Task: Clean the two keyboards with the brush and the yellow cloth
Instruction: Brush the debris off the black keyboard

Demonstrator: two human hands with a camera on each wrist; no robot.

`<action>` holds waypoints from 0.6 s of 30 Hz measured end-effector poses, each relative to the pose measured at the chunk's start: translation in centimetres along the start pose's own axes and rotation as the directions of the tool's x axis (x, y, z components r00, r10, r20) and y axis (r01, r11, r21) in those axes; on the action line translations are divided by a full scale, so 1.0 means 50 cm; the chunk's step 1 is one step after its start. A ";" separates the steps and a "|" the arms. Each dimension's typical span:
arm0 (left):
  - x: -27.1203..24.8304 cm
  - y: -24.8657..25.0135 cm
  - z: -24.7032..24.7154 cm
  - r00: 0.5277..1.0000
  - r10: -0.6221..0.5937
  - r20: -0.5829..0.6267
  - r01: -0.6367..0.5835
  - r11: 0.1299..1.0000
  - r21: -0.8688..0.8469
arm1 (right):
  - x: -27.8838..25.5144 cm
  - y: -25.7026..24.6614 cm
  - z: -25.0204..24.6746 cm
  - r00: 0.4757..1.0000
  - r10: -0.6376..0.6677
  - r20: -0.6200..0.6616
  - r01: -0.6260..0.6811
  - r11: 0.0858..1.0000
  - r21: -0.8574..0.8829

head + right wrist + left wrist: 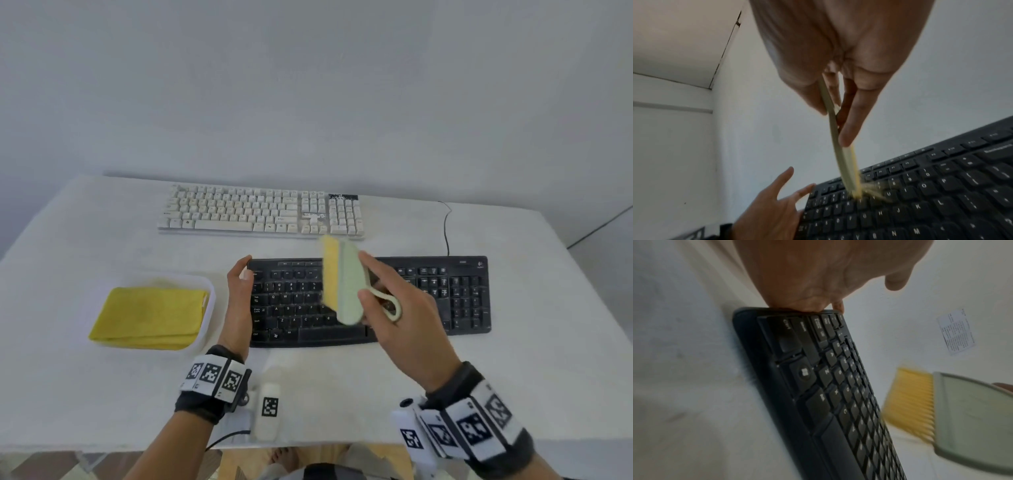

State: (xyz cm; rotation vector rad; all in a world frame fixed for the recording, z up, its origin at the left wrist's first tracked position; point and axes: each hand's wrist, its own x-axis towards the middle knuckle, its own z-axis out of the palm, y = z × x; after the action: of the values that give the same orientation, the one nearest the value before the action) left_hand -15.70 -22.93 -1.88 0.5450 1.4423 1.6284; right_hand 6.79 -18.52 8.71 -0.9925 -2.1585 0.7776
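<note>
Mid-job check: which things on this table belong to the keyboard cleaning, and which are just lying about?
Belonging to the job:
black keyboard, steadied by left hand
brush, gripped in right hand
white keyboard
yellow cloth, folded in white tray

Lying about:
white tagged device at near table edge

A plain indoor room: bare white walls (308, 85), a white-covered table (342, 394), and a printed notice (957, 331) stuck on one wall.
</note>
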 end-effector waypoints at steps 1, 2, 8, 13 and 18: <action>-0.001 0.000 0.001 1.000 -0.006 0.000 0.006 1.000 0.000 | 0.005 0.005 0.013 1.000 -0.019 -0.015 0.018 0.999 -0.031; 0.000 -0.002 0.000 1.000 -0.011 -0.008 0.011 1.000 0.000 | 0.005 0.010 0.026 1.000 -0.015 0.021 0.016 0.999 -0.051; -0.003 0.005 0.007 0.999 -0.002 -0.036 0.001 0.999 -0.039 | -0.028 0.008 -0.005 0.895 0.110 0.433 -0.091 0.994 -0.064; 0.003 0.001 0.004 0.997 -0.012 -0.073 0.009 0.999 -0.049 | -0.020 0.033 -0.030 0.999 -0.017 0.032 0.020 0.995 -0.093; 0.005 -0.003 0.009 0.996 0.005 -0.085 -0.008 0.999 -0.032 | -0.048 0.069 -0.045 0.936 0.132 0.328 -0.086 0.985 -0.152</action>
State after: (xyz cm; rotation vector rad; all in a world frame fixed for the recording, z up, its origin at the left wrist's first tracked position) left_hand -15.44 -22.48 -1.97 0.4675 1.4743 1.6947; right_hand 11.19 -18.03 6.94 -1.1238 -2.4939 0.9187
